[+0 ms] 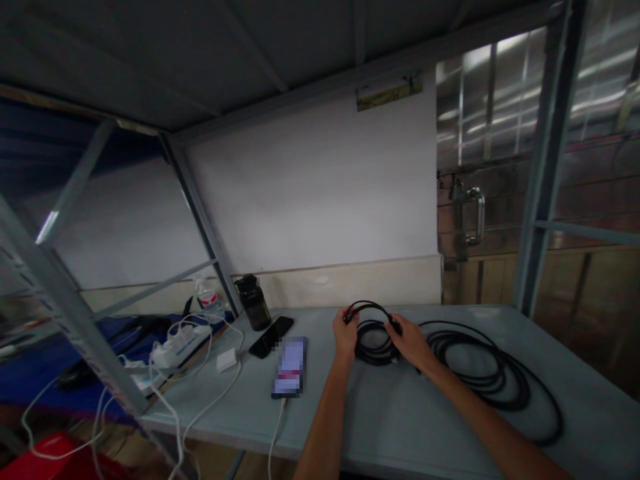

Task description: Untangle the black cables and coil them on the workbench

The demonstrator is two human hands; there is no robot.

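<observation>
A long black cable (pixel 480 367) lies in loose coils on the grey table (pixel 400 427). My left hand (pixel 345 333) is closed around a small arched loop of this cable at its left end. My right hand (pixel 411 341) grips the same small coil from the right side, fingers wrapped on it. The small coil sits between both hands, partly lifted off the table. The larger coils spread out to the right of my right forearm.
A lit phone (pixel 290 367) on a white charging lead lies left of my hands, beside a dark phone (pixel 271 335). A dark bottle (pixel 254 302), a white charger (pixel 227 360), a white power strip (pixel 181 343) and a plastic bottle (pixel 207 300) sit further left. Metal frame posts stand at both sides.
</observation>
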